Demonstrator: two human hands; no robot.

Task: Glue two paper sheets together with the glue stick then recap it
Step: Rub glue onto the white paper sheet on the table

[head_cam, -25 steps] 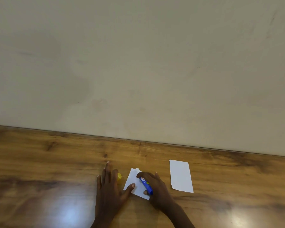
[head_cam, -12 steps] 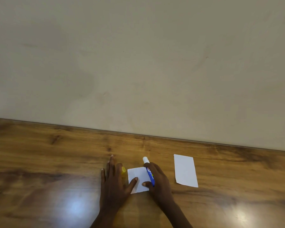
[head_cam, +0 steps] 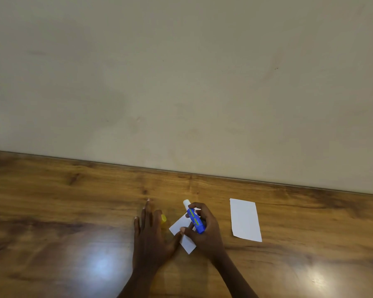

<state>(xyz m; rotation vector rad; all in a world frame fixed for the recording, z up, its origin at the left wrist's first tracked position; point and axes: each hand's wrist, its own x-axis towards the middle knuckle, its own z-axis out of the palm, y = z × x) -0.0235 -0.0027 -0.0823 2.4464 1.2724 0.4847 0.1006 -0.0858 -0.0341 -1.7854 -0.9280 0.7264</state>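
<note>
My right hand grips a blue glue stick, uncapped, with its white tip pointing away from me. Its thumb and fingers also pinch a small white paper sheet, turned at an angle on the table. My left hand lies flat on the table with fingers spread; its thumb touches the sheet's left edge. The yellow cap sits on the table, partly hidden behind my left fingers. A second white paper sheet lies flat to the right, apart from both hands.
The wooden table is glossy, with light glare at the near left and near right. Its far edge meets a plain beige wall.
The small sheet has turned from square to angled under my hands. My right hand has rolled so the glue stick's label faces up. The left hand stays flat.
</note>
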